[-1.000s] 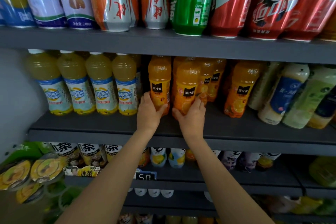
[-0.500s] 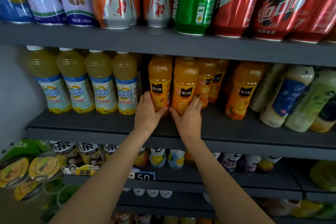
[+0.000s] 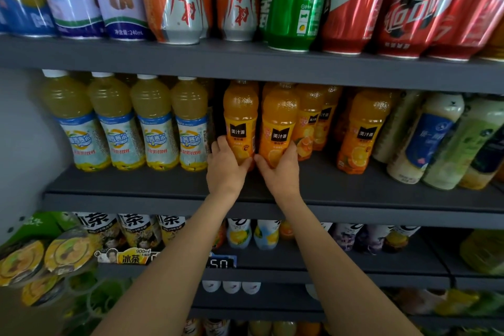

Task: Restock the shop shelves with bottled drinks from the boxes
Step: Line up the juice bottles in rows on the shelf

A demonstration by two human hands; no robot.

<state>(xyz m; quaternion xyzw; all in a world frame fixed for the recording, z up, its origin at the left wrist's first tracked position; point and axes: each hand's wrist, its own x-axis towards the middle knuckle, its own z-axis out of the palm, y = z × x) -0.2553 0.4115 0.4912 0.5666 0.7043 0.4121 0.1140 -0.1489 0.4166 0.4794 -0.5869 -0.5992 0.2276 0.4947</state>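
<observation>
Orange juice bottles stand upright on the middle shelf, directly ahead of both hands, long axes vertical. Left hand wraps the base of the left orange juice bottle; right hand wraps the base of the right orange juice bottle. Bottles nearly touch; thumbs nearly meet between them. Both arms reach straight forward, equally near.

Your left hand and right hand sit side by side on the middle shelf, each on a juice bottle: left bottle, right bottle. Pear drinks stand left of them, cans on the shelf above.
</observation>
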